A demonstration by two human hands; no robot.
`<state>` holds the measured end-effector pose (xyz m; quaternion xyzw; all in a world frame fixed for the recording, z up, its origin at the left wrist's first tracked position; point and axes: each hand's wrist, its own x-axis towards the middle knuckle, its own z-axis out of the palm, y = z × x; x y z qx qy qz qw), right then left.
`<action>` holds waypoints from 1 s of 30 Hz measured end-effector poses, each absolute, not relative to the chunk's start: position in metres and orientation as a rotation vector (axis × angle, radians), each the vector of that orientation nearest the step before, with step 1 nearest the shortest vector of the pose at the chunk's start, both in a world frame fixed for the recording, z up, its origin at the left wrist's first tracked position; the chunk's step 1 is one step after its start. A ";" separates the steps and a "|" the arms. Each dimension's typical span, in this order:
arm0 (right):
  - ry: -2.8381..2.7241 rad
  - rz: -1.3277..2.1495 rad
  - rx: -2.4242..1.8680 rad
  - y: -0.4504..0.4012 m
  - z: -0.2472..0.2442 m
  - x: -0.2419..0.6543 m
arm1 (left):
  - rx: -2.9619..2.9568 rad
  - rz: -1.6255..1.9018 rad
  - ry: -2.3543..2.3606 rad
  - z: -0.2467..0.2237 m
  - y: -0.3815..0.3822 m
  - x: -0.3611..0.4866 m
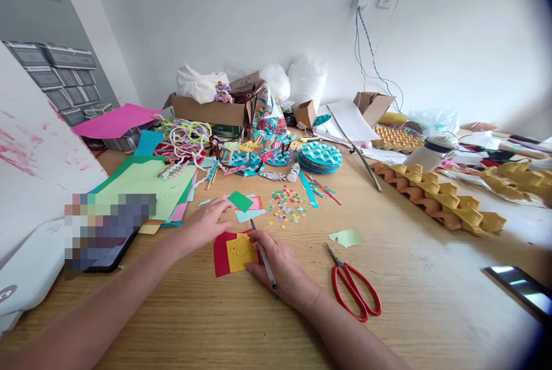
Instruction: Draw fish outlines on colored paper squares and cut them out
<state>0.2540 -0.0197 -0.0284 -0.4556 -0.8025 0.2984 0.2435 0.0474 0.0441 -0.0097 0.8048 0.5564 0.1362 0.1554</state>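
Pen (pixel 266 261): slantwise in the right hand (pixel 282 263); can't tell which end writes. Looks parked there to leave the fingertips free for paper.
Right hand: half curled, has hold of the pen, with thumb and fingertips at the right edge of the yellow card (pixel 235 263). Probably steadying it, since loose paper slides around.
Yellow card: flat on top of the red card (pixel 221 258), right in front of the person, fish-like outline facing up.
Red card: sticks out at the left and far edges, so it's kinda like a backing sheet.
Left hand (pixel 204 225): loosely spread, no grip on anything that shows. Fingertips are right by the green paper (pixel 240 201); can't tell if they're touching.
Green paper: on top of some small pastel pieces (pixel 247 216) just beyond the cards, easy reach imo.
Scissors (pixel 340 266): lying on the table (pixel 207 318) to the right, red handles toward the person, so pretty handy for a grab.
Paper dots (pixel 287 203): scattered past the cards, seemingly out of the way.
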 end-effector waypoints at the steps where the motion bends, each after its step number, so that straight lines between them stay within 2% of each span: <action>1: -2.175 0.817 -1.241 -0.020 -0.028 0.254 | 2.309 0.384 1.612 -0.009 0.052 0.047; 8: -2.018 0.642 -1.189 -0.017 -0.033 0.256 | 2.450 0.274 1.577 -0.017 0.107 0.055; 15: -2.013 0.660 -1.182 -0.016 -0.032 0.255 | 2.525 -0.047 1.411 -0.010 0.144 0.063; 22: -2.020 0.689 -1.176 -0.018 -0.029 0.256 | 2.491 -0.281 1.399 -0.005 0.158 0.069; 30: -2.008 0.682 -1.164 -0.018 -0.030 0.255 | 2.519 -0.311 1.366 -0.003 0.155 0.071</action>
